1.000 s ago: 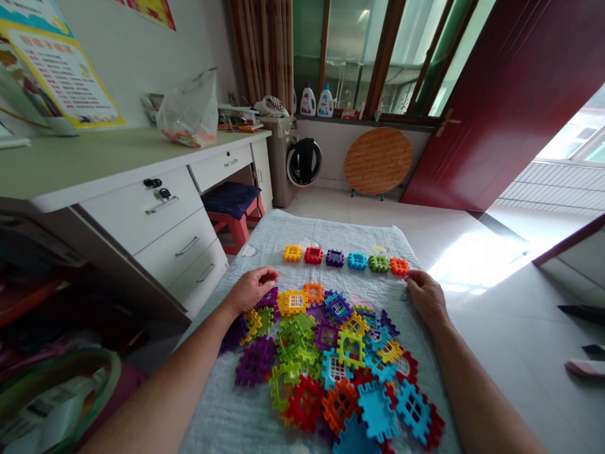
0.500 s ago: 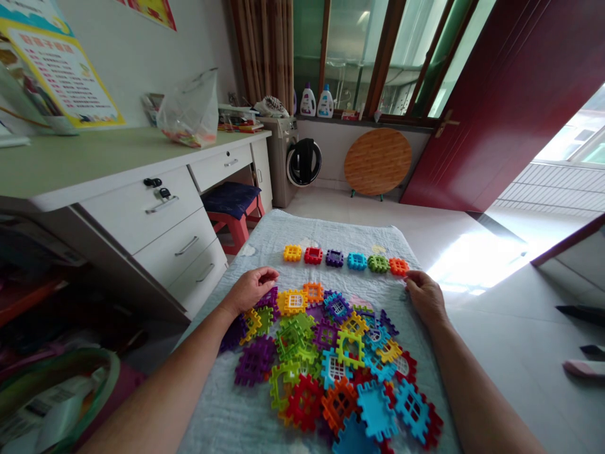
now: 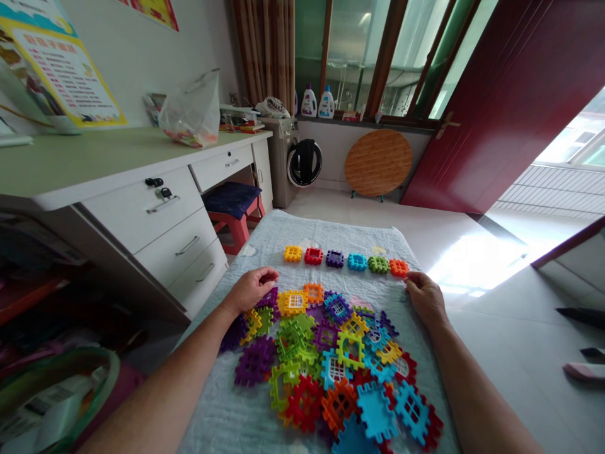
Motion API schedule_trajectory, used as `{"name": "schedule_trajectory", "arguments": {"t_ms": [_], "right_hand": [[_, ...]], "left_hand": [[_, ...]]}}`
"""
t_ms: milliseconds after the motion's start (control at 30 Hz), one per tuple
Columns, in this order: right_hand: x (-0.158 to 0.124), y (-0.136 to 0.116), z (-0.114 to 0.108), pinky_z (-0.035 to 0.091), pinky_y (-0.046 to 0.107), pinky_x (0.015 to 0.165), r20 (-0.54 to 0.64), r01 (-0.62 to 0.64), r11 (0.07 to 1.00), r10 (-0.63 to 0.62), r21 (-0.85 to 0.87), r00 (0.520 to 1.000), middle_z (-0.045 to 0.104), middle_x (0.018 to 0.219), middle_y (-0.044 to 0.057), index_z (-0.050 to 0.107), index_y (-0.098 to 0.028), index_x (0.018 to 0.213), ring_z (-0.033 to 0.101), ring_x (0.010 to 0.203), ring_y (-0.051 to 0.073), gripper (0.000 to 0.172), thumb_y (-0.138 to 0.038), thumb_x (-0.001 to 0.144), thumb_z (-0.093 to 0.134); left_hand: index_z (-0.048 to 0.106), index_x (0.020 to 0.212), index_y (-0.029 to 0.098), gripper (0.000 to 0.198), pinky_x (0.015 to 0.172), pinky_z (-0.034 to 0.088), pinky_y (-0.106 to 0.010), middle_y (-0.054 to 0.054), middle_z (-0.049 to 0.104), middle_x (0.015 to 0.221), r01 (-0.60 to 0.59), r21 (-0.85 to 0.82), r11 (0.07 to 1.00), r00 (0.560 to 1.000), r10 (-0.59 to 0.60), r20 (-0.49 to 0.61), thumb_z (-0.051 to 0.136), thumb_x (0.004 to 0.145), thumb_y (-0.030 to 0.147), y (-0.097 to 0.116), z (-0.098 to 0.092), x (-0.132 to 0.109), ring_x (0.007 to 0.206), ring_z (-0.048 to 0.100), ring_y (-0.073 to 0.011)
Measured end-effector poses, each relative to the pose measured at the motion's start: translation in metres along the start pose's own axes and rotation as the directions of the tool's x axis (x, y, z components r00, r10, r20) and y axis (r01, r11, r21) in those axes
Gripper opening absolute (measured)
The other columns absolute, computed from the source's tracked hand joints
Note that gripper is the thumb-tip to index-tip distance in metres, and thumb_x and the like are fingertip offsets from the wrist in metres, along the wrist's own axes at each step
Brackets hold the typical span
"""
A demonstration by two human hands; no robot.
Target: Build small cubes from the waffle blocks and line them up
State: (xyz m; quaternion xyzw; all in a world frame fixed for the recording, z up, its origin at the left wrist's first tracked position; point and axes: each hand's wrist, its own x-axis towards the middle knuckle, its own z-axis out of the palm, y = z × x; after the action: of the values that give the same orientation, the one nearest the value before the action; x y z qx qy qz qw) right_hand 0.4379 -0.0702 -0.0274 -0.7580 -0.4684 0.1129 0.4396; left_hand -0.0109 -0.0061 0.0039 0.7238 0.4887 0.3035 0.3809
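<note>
My left hand [image 3: 251,291] rests on the cloth at the left of a loose pile of plastic interlocking building blocks, its fingers curled together with nothing visible in them. A purple block [image 3: 268,296] lies close beside it. My right hand [image 3: 425,297] is on the right side, fingers bent and closed, fingertips right beside an orange block [image 3: 399,267]; whether they touch it I cannot tell. That block ends a row with a green block [image 3: 378,264], a light blue block [image 3: 357,261], a dark purple block [image 3: 335,258], a red block [image 3: 313,255] and a yellow block [image 3: 292,253].
The blocks lie on a table covered by a pale blue cloth [image 3: 265,236]. At left stands a desk with drawers [image 3: 165,230] and a red stool [image 3: 239,230]. Further back are a washing machine [image 3: 281,167], a round wooden tabletop [image 3: 378,162] and a red door [image 3: 477,120].
</note>
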Motion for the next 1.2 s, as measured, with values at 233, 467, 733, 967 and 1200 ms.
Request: {"name": "schedule_trajectory", "arguments": {"t_ms": [233, 467, 733, 967, 1200], "right_hand": [[-0.0005, -0.0022, -0.0002, 0.043, 0.028, 0.059, -0.005, 0.007, 1.000, -0.007, 0.005, 1.000, 0.066, 0.071, 0.002, 0.066, -0.019, 0.092, 0.057, 0.060, 0.016, 0.031, -0.038, 0.070, 0.055], [-0.0007, -0.0020, -0.0006, 0.043, 0.028, 0.060, 0.003, -0.006, 1.000, 0.006, -0.009, 1.000, 0.067, 0.073, 0.002, 0.065, -0.020, 0.092, 0.058, 0.061, 0.017, 0.031, -0.038, 0.070, 0.055], [-0.0013, -0.0017, -0.0011, 0.043, 0.028, 0.059, -0.009, 0.015, 1.000, -0.015, -0.008, 1.000, 0.065, 0.066, 0.001, 0.065, -0.019, 0.091, 0.057, 0.060, 0.017, 0.031, -0.039, 0.070, 0.054], [-0.0035, -0.0053, -0.0028, 0.042, 0.028, 0.059, -0.014, -0.002, 1.000, 0.002, -0.010, 1.000, 0.064, 0.065, 0.001, 0.066, -0.019, 0.090, 0.056, 0.060, 0.017, 0.031, -0.038, 0.069, 0.053], [-0.0023, -0.0039, -0.0022, 0.042, 0.028, 0.059, -0.017, -0.012, 1.000, 0.011, -0.008, 1.000, 0.064, 0.066, 0.001, 0.065, -0.019, 0.091, 0.056, 0.060, 0.017, 0.030, -0.037, 0.070, 0.054]], "left_hand": [[0.063, 0.094, 0.019, 0.027, 0.083, 0.051, -0.034, -0.005, 0.070, 0.093, -0.003, 0.001, 1.000, 1.000, 0.003, 0.002, 0.055, 0.074, 0.035, -0.0034, 0.0001, 0.0006, 0.087, 0.065, -0.0206], [0.063, 0.094, 0.018, 0.027, 0.082, 0.051, -0.034, -0.005, 0.070, 0.093, -0.008, 0.016, 1.000, 1.000, 0.008, 0.003, 0.055, 0.074, 0.034, -0.0010, -0.0001, 0.0004, 0.086, 0.065, -0.0205], [0.063, 0.093, 0.019, 0.027, 0.082, 0.051, -0.034, -0.005, 0.070, 0.091, -0.015, 0.021, 1.000, 1.000, 0.015, -0.003, 0.055, 0.073, 0.035, -0.0020, 0.0003, 0.0004, 0.085, 0.065, -0.0204], [0.063, 0.094, 0.018, 0.027, 0.081, 0.051, -0.033, -0.005, 0.070, 0.093, -0.030, 0.036, 0.999, 1.000, 0.030, -0.009, 0.055, 0.074, 0.034, -0.0047, 0.0007, 0.0011, 0.087, 0.065, -0.0204], [0.063, 0.094, 0.018, 0.026, 0.081, 0.050, -0.032, -0.005, 0.070, 0.093, -0.024, 0.031, 0.999, 1.000, 0.024, -0.008, 0.055, 0.075, 0.033, -0.0050, 0.0007, 0.0010, 0.087, 0.065, -0.0203]]}}
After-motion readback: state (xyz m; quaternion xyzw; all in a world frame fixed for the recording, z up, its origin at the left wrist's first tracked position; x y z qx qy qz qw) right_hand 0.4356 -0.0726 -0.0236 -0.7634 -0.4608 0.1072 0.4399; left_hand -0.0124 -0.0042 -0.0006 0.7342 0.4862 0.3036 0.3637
